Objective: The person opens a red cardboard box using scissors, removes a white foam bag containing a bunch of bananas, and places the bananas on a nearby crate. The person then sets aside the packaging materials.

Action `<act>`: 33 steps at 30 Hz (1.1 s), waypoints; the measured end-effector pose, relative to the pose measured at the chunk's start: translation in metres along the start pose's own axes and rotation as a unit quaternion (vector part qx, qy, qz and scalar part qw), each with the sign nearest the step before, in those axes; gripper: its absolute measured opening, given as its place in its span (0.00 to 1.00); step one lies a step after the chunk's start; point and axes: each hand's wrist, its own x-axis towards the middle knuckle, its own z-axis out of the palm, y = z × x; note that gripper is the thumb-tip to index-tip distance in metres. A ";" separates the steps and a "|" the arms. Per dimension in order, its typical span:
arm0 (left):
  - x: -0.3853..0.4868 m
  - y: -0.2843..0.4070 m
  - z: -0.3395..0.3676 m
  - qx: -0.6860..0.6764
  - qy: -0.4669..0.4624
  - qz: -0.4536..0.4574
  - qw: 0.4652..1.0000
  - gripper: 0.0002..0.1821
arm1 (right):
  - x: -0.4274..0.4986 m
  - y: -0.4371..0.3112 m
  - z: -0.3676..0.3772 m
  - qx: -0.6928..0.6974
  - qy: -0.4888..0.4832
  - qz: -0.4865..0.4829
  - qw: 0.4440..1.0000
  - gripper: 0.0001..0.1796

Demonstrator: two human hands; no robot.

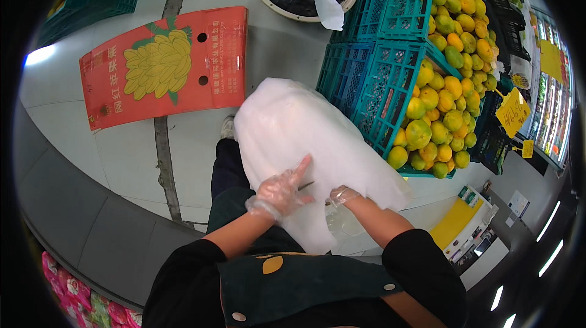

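A soft white sheet point(293, 122), which looks like foam or cloth, is draped in front of me and hides what lies beneath. My left hand point(281, 193), in a clear plastic glove, rests over it with the index finger stretched forward and the thumb apart. Between those fingers shows a thin dark piece point(306, 185), perhaps a stem. At the sheet's near edge is my right hand point(343, 195), also gloved; its fingers are partly hidden, so its grip is unclear. Just below it, a clear plastic item point(345, 222) is partly covered by the sheet.
A red banana carton point(169, 62) lies on the floor at left. Ahead stands a round basket point(263, 0) of dark fruit with white paper point(329, 11) over its rim. Stacked teal crates point(389, 94) border the right, beside piled green-orange citrus point(439, 113). Behind left runs a grey ledge point(123, 236).
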 end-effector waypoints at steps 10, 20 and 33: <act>0.067 -0.037 -0.029 -0.013 0.051 -0.020 0.998 0.27 | 0.086 0.020 0.006 0.060 0.020 0.004 0.998 0.22; 0.110 -0.081 -0.031 -0.168 0.218 0.041 0.961 0.12 | 0.154 0.050 0.019 0.067 0.032 0.025 0.997 0.23; 0.059 -0.043 -0.003 -0.165 0.378 0.132 0.901 0.35 | 0.143 0.059 0.041 0.107 0.066 0.037 0.991 0.24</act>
